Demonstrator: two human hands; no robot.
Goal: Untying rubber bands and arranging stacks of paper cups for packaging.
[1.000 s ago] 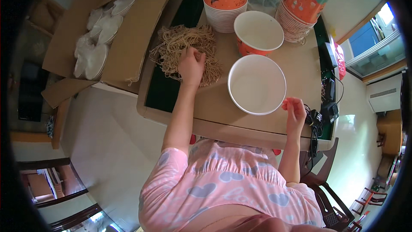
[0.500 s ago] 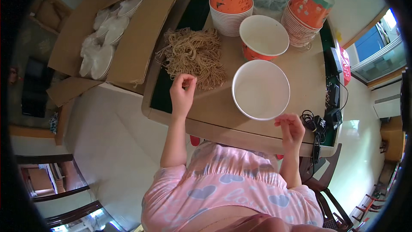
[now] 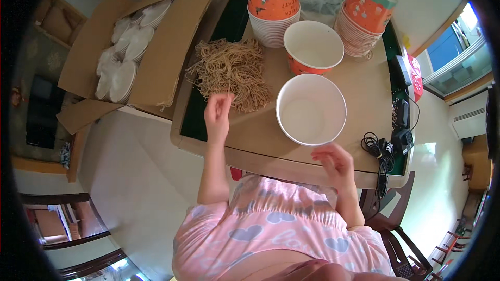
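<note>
A tangled heap of beige string (image 3: 233, 67) lies at the left of the tabletop. At its near edge my left hand (image 3: 219, 114) is pinched, with a thin strand of the string seeming to rise from the fingertips. Closer to me stands a white paper bucket (image 3: 311, 110), upright, its mouth toward me and nothing visible in it. My right hand (image 3: 336, 162) hovers just below the bucket's near rim, fingers loosely stretched to the left and apart, holding nothing I can see. Behind that bucket is a second paper bucket (image 3: 313, 46), orange outside and white inside.
Two stacks of upturned orange buckets, one at the back (image 3: 273, 0) and one at the back right (image 3: 369, 8), stand on the table. A cardboard box (image 3: 169, 47) of wrapped white lids (image 3: 136, 44) sits at left. Black cables (image 3: 383, 148) lie at the right edge.
My right hand has moved left along the near rim of the white bucket, and its fingers have spread. The left hand has shifted slightly, its fingers drawn closer together at the string.
</note>
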